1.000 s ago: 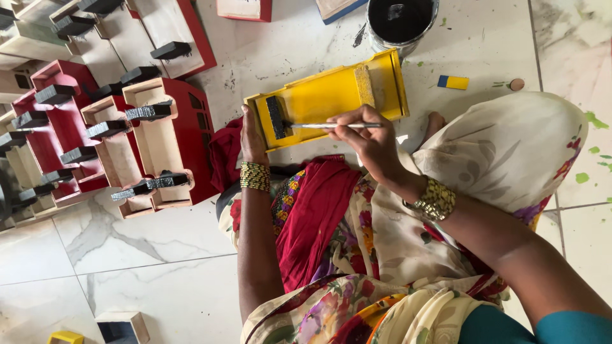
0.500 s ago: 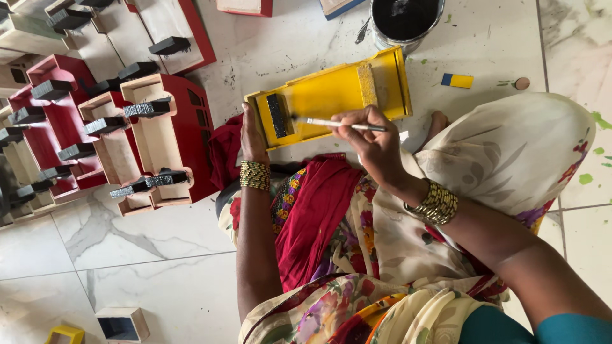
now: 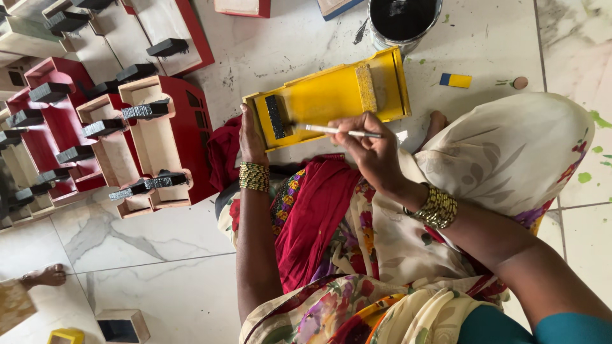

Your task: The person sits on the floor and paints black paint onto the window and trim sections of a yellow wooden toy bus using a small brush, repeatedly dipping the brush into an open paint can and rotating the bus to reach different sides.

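Note:
A yellow wooden toy body (image 3: pixel 331 95) lies on the marble floor in front of my knees. It carries a black strip (image 3: pixel 275 116) near its left end and an unpainted strip (image 3: pixel 366 88) toward the right. My left hand (image 3: pixel 252 137) presses against the toy's left end. My right hand (image 3: pixel 370 146) pinches a thin paintbrush (image 3: pixel 331 130) whose tip touches the black strip. A tin of black paint (image 3: pixel 403 20) stands just beyond the toy.
Several red toy bodies (image 3: pixel 159 137) with black strips lie in rows at the left. A small blue and yellow block (image 3: pixel 455 80) sits at the right. Another person's bare foot (image 3: pixel 43 276) shows at the lower left, near a small box (image 3: pixel 121 325).
The brush tip has moved slightly along the black strip. My left hand stays on the toy's end.

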Motion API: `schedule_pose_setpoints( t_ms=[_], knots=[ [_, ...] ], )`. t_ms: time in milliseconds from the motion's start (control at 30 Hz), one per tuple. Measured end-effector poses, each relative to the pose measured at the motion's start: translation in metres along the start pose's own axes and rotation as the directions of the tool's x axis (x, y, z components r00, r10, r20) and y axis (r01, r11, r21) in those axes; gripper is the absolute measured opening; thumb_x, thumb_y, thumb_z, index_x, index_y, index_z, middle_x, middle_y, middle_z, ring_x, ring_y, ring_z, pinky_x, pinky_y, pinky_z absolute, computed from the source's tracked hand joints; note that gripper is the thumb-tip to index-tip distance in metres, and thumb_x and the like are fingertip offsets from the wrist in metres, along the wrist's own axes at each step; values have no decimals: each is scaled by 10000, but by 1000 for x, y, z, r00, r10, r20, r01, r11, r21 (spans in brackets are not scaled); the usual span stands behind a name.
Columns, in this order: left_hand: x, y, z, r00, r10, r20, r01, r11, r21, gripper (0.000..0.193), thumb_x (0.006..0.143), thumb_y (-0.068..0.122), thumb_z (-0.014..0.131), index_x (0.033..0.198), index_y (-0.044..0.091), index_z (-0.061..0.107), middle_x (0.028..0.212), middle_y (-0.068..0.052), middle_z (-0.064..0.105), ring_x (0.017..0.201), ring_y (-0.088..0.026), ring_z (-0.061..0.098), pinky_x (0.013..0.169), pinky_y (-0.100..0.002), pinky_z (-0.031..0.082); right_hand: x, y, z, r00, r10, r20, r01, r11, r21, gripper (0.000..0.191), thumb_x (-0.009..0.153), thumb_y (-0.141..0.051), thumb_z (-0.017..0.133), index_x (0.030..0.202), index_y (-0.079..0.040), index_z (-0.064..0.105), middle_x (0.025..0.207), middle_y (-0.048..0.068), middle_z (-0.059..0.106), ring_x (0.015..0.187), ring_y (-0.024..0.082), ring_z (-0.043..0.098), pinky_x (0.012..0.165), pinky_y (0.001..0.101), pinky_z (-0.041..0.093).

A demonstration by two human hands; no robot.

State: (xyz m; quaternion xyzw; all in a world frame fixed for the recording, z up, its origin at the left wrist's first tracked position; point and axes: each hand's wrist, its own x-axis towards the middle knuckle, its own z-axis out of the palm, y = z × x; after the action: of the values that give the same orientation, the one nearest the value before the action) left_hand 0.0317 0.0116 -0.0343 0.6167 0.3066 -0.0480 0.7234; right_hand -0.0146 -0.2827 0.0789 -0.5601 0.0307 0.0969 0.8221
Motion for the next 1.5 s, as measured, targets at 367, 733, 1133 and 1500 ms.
schedule_pose_setpoints(
  t_ms=[367,733,1133,1500],
  knots=[
    [3,-4,-5,999,51,8,-52,996,76,897,1021,613,461,1608,-32,250,1709,-152,227,1564,-223,237,1242,-332,226,-1,0,-2,997,68,21,-69,997,33,65,1002,18,628,1051,17,585,1170,223,710,1058,258,740,964,359,646],
    [0,-4,-6,999,33,8,-33,999,-3,882,1002,586,502,1598,-23,275,1692,-143,281,1541,-232,305,1226,-343,276,-7,-5,1,998,50,24,-51,995,84,80,1005,22,631,1059,7,575,1198,205,694,1060,224,730,959,344,621],
    [0,-6,-7,1000,28,7,-28,1000,8,870,1019,582,482,1604,-23,259,1701,-142,249,1563,-229,244,1239,-348,234,-12,-10,4,998,52,30,-55,993,106,83,1013,44,616,1076,11,572,1228,196,665,1163,235,691,1039,359,613],
    [1,-6,-8,999,48,26,-49,999,22,856,1043,579,469,1616,-16,247,1704,-133,257,1546,-210,284,1228,-328,271,-7,-15,1,999,41,21,-42,994,101,83,1014,20,620,1070,16,559,1217,209,660,1152,266,714,1009,387,639]
  ],
)
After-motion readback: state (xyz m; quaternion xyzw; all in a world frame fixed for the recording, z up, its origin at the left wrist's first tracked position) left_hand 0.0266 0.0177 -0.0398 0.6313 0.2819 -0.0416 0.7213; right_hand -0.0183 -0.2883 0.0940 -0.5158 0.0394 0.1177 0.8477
